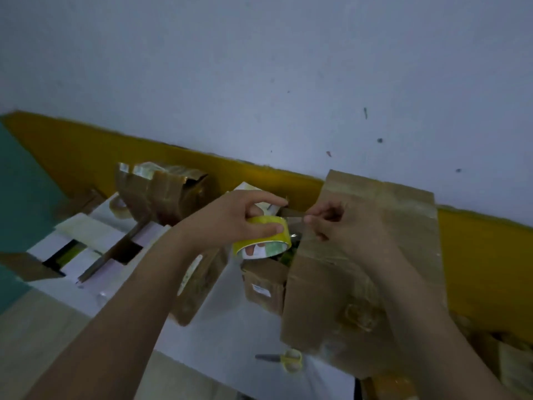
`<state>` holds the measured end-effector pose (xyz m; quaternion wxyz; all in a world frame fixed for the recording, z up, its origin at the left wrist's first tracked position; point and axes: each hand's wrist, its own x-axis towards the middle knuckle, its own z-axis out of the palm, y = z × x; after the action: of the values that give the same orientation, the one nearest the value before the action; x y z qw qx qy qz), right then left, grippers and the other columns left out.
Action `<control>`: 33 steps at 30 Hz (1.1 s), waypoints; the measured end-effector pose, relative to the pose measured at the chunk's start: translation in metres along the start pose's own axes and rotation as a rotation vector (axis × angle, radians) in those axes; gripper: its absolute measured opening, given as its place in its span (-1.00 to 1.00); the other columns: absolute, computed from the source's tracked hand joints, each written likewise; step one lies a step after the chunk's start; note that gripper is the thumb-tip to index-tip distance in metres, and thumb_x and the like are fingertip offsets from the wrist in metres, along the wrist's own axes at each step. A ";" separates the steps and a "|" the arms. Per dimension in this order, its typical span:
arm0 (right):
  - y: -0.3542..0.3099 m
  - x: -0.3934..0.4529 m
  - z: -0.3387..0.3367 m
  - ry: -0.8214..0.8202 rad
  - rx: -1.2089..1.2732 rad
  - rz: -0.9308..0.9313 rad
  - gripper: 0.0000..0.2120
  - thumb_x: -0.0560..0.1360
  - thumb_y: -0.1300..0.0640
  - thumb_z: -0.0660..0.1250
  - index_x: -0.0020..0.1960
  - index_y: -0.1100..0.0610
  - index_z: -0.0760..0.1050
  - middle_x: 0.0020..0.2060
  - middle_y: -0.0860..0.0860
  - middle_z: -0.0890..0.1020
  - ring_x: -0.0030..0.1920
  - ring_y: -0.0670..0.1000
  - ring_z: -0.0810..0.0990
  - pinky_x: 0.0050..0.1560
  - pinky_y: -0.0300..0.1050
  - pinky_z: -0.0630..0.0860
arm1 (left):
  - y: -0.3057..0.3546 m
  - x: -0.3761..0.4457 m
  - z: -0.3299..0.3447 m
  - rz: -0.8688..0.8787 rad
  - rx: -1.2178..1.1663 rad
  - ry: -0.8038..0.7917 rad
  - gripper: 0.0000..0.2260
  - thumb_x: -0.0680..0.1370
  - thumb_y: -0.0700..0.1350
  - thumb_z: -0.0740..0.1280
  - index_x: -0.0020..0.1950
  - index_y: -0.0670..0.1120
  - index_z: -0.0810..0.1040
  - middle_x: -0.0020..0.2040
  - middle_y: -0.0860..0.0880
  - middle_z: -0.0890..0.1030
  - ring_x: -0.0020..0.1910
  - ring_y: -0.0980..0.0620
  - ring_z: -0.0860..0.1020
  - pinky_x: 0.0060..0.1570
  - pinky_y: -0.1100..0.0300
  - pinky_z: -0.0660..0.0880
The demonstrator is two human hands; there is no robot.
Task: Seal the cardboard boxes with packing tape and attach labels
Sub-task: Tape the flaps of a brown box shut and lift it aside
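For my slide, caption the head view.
Left hand holds tape roll; right hand pulls tape over box.

Grey wall (259, 67), yellow band (86, 157)

The box (331, 287) was matt brown cardboard, banded with glossy clear tape. The roll (264, 238) had shiny yellowish plastic film. The scissors (284, 360) had yellow plastic handles. The tabletop (230, 342) looked smooth and white.

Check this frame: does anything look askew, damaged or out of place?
Yes. The box under the right hand has crinkled old tape on its flap. The box at the back is crumpled and heavily taped. Scissors lie at the table edge. The left hand grips the tape roll normally.
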<state>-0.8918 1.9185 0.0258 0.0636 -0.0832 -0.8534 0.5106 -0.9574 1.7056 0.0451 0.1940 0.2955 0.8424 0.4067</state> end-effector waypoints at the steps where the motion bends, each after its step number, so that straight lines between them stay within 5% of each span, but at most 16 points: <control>1: 0.004 -0.003 -0.004 0.010 0.008 0.025 -0.93 0.50 0.13 0.48 -0.16 0.05 0.64 -0.40 -0.03 0.66 -0.38 -0.13 0.61 -0.27 -0.22 0.56 | 0.000 0.006 0.001 0.005 0.036 -0.010 -0.64 0.54 0.05 0.45 0.33 0.16 0.53 -0.36 0.22 0.63 -0.34 0.25 0.61 -0.22 0.39 0.47; 7: 0.025 -0.026 -0.023 0.129 0.027 0.220 -0.92 0.51 0.17 0.46 -0.16 0.13 0.64 -0.37 0.04 0.67 -0.39 -0.15 0.58 -0.28 -0.30 0.55 | 0.002 0.044 0.012 0.038 0.144 -0.226 -0.73 0.47 0.15 0.48 0.12 0.10 0.64 -0.15 0.17 0.69 -0.19 0.23 0.66 -0.22 0.29 0.61; 10: 0.033 -0.037 -0.037 0.230 -0.037 0.267 -0.92 0.51 0.13 0.45 -0.16 0.10 0.65 -0.37 0.00 0.67 -0.42 -0.21 0.55 -0.39 -0.41 0.45 | -0.007 0.060 0.002 0.096 0.386 -0.230 -0.75 0.46 0.24 0.44 -0.19 0.07 0.63 -0.35 0.21 0.58 -0.34 0.24 0.55 -0.36 0.28 0.40; 13: 0.044 -0.045 -0.058 0.309 -0.051 0.334 -0.90 0.49 0.17 0.47 -0.20 0.08 0.65 -0.38 0.03 0.66 -0.41 -0.15 0.56 -0.28 -0.23 0.53 | -0.026 0.074 -0.016 0.105 0.443 -0.207 -0.53 0.40 0.34 0.39 -0.41 -0.04 0.50 -0.51 0.09 0.33 -0.49 0.12 0.34 -0.39 0.22 0.21; 17: 0.056 -0.051 -0.065 0.278 -0.125 0.394 -0.89 0.47 0.18 0.50 -0.23 0.08 0.64 -0.34 0.11 0.68 -0.39 -0.07 0.56 -0.15 -0.04 0.55 | -0.036 0.084 -0.003 0.151 0.414 -0.281 -0.49 0.48 0.23 0.43 -0.35 -0.21 0.48 -0.48 0.04 0.25 -0.49 0.11 0.26 -0.45 0.23 0.24; 29: 0.068 -0.056 -0.068 0.239 -0.334 0.403 -0.88 0.47 0.15 0.50 -0.21 0.02 0.62 -0.38 -0.01 0.67 -0.46 -0.18 0.54 -0.37 -0.32 0.46 | -0.052 0.109 0.025 0.018 0.343 -0.481 -0.48 0.46 0.29 0.42 -0.27 -0.19 0.53 -0.38 -0.03 0.33 -0.40 0.06 0.33 -0.36 0.18 0.25; 33: 0.063 -0.056 -0.063 0.221 -0.503 0.359 -0.87 0.46 0.13 0.51 -0.19 0.04 0.56 -0.33 -0.09 0.60 -0.32 -0.16 0.52 -0.32 -0.33 0.37 | -0.050 0.111 0.027 -0.019 0.324 -0.520 -0.49 0.45 0.31 0.41 -0.18 -0.18 0.65 -0.35 -0.01 0.44 -0.38 0.10 0.41 -0.34 0.22 0.31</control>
<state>-0.8203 1.9903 -0.0017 0.0421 -0.3004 -0.9124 0.2747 -1.0429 1.7689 -0.0207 0.3572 0.4089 0.8211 0.1760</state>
